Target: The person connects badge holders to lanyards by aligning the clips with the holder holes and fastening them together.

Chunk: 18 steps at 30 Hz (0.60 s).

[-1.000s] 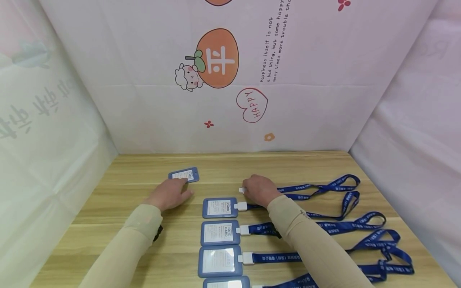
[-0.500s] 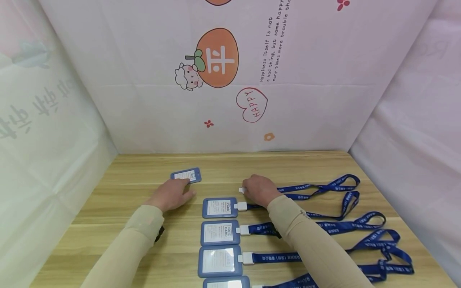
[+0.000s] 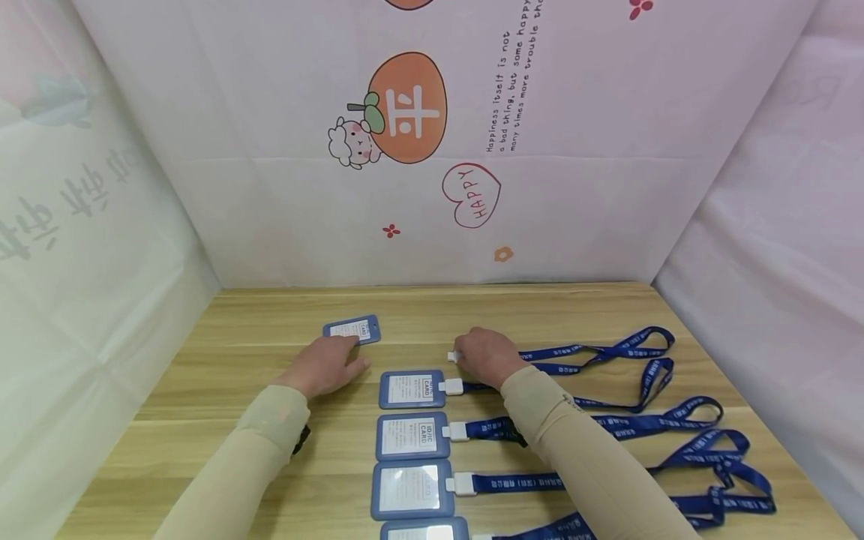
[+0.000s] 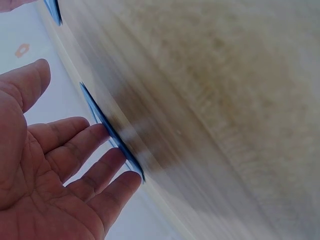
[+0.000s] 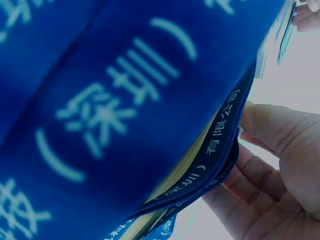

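Note:
In the head view, my left hand (image 3: 324, 366) lies with its fingertips on a blue ID card holder (image 3: 352, 328) on the wooden table, no strap attached to it. The left wrist view shows the fingers (image 4: 102, 172) nearly straight against the holder's flat face, with the thumb apart. Right of it, my right hand (image 3: 487, 355) pinches a blue lanyard (image 3: 553, 353) close to its white clip (image 3: 452, 357), which pokes out left of the fingers. Thumb and fingers meet at the lanyard strap (image 5: 222, 127) in the right wrist view. The loop trails off rightward.
Several blue card holders, the top one (image 3: 412, 389) nearest the right hand, lie in a column with white clips and lanyards (image 3: 520, 483) running right. My right sleeve (image 3: 580, 450) crosses over those straps. Printed white cloth (image 3: 304, 225) walls in the table's back and sides.
The left hand has slid the card holder a little to the right, toward the clip. My right hand and the lanyard have stayed in place.

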Each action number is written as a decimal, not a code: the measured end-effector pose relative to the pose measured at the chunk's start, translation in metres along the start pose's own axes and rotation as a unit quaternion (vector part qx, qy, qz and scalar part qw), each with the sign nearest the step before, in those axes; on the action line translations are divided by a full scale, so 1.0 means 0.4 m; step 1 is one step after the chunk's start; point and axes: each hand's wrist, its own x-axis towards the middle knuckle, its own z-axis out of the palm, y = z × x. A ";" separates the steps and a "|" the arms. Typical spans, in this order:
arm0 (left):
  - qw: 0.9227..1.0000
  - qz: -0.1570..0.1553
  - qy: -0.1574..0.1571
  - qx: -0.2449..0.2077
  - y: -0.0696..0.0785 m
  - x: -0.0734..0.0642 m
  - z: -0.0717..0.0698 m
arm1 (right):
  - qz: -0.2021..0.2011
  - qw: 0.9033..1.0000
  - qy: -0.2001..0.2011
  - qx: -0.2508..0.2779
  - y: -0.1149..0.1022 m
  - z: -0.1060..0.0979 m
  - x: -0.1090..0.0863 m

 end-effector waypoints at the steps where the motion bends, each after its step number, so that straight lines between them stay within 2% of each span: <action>1: 1.000 0.001 0.001 0.000 0.001 -0.001 0.000 | -0.001 1.000 0.000 0.000 0.000 0.000 -0.001; 18: 1.000 0.007 -0.002 0.006 0.016 0.003 0.006 | -0.005 1.000 0.009 0.000 0.002 0.005 0.002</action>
